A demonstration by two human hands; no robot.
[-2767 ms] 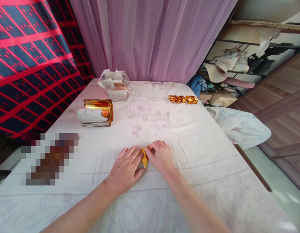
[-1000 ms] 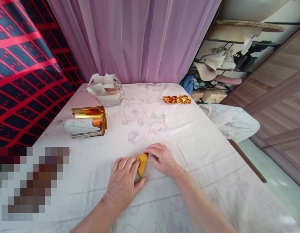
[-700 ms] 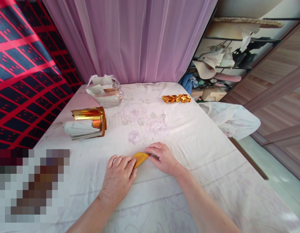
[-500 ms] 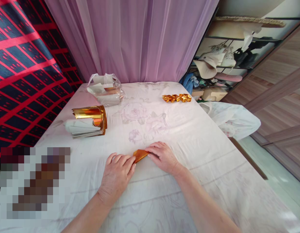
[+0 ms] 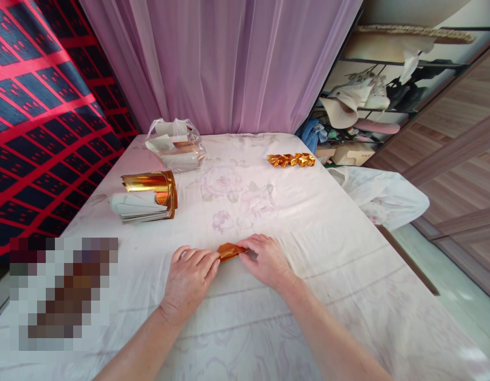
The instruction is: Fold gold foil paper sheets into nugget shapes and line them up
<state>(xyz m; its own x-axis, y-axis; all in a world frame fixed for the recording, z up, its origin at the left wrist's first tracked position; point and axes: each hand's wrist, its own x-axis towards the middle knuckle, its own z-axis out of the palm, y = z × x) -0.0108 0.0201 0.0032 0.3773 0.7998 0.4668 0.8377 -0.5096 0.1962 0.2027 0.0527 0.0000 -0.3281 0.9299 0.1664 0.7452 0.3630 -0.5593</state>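
A small folded piece of gold foil paper point(image 5: 229, 252) lies low over the table between my two hands. My left hand point(image 5: 192, 279) grips its left end, with the fingertips covering that end. The right end is pinched in the fingers of my right hand point(image 5: 268, 259). Farther back, at the right, several folded gold foil pieces point(image 5: 291, 160) sit in a row. At the left stands a curled stack of gold foil sheets point(image 5: 147, 183), with white-backed paper sheets point(image 5: 139, 205) at its near side.
A clear plastic bag point(image 5: 177, 145) of paper stands at the table's back left. The flowered tablecloth point(image 5: 245, 328) covers the table. Beyond its right edge are a white plastic bag point(image 5: 391, 196) and a shoe rack point(image 5: 358, 95). A purple curtain point(image 5: 229, 63) hangs behind; a blurred-out patch covers the left front.
The foil paper between my hands looks narrower and more creased along its length. Both hands keep their hold in nearly the same place. The whole view has shifted slightly.
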